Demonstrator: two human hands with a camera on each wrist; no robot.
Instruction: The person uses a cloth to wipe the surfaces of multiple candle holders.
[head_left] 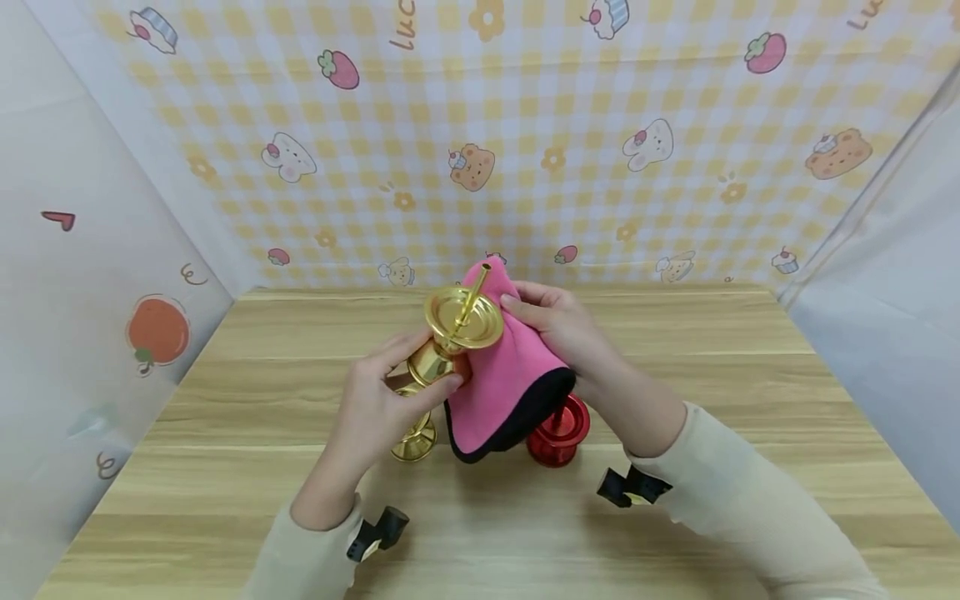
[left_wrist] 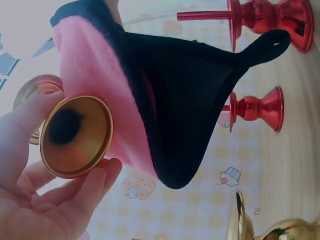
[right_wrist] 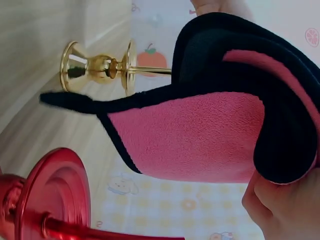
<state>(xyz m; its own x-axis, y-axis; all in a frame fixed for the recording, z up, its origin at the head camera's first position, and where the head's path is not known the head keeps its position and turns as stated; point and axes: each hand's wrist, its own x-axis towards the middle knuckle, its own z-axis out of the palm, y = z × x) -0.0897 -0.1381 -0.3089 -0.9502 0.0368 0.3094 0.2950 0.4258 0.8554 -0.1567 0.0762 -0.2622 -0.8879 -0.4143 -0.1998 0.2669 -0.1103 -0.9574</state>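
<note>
My left hand (head_left: 378,400) grips a gold candlestick (head_left: 450,323) by its waist, tilted so its plate and hollow spike face up. The candlestick's hollow round base (left_wrist: 85,145) shows in the left wrist view. From my right hand (head_left: 566,329) hangs a pink cloth (head_left: 506,387) with black edging, its upper part pinched between thumb and fingers. The cloth lies against the held candlestick's side, just behind the plate. Black lining and a hanging loop (left_wrist: 274,47) show at the cloth's lower end. Part of the right hand is hidden behind the cloth.
Another gold candlestick (head_left: 415,440) stands on the wood-grain table (head_left: 247,400) below the left hand. A red candlestick (head_left: 553,443) stands under the cloth's right edge; the left wrist view has a second red candlestick (left_wrist: 255,109). A checked cloth backdrop (head_left: 420,167) rises behind.
</note>
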